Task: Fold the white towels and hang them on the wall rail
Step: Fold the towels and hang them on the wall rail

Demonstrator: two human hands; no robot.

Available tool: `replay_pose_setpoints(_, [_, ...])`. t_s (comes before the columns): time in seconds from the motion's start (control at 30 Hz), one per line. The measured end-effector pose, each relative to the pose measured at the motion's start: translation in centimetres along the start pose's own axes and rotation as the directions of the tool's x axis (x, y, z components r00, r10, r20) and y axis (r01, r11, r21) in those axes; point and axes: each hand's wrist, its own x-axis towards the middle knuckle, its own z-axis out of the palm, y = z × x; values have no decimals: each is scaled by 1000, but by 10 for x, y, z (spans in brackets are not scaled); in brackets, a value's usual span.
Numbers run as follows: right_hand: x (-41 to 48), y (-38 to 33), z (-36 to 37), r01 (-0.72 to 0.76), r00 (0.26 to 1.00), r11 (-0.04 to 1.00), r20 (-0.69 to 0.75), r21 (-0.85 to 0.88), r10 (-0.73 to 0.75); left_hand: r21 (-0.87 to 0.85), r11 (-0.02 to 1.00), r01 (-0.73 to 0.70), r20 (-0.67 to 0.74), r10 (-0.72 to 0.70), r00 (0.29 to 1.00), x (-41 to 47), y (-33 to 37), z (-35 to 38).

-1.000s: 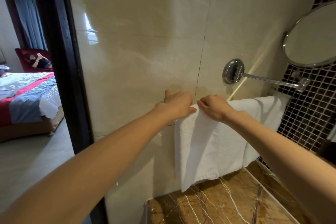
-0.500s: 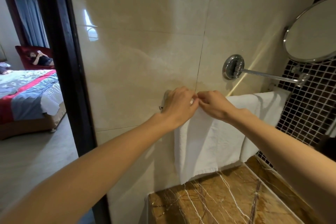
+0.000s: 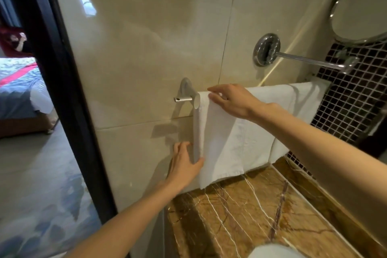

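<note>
Right hand (image 3: 232, 100), fingers flat, presses the white towel (image 3: 230, 144) onto the rail (image 3: 185, 98); left hand (image 3: 184, 165), flat, touches its hanging edge.

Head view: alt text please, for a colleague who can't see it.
A white towel hangs over the wall rail; the right hand rests flat on its top fold, the left hand touches its lower left edge. A second towel hangs to its right.

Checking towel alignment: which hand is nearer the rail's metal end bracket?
Right. The right hand rests on the towel just beside the rail bracket; the left hand touches the towel's edge well below.
</note>
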Motion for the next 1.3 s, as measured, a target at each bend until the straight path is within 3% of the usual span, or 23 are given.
replay_pose_setpoints(0.27, [0,-2,2,7,1000,999,-14,-33,-7,134,983,123,330,-161,930,20,-50,44])
replay_pose_setpoints(0.37, [3,0,4,11,1000,999,-20,-45,-12,147,982,117,372,-165,913,29,-58,53])
replay_pose_setpoints(0.8, [2,-2,15,47,997,998,-56,-39,-49,0,991,136,188,-134,973,24,-83,60])
replay_pose_setpoints(1.3, [-4,4,0,37,998,998,-43,-57,-40,29,986,165,-92,-162,983,31,-92,65])
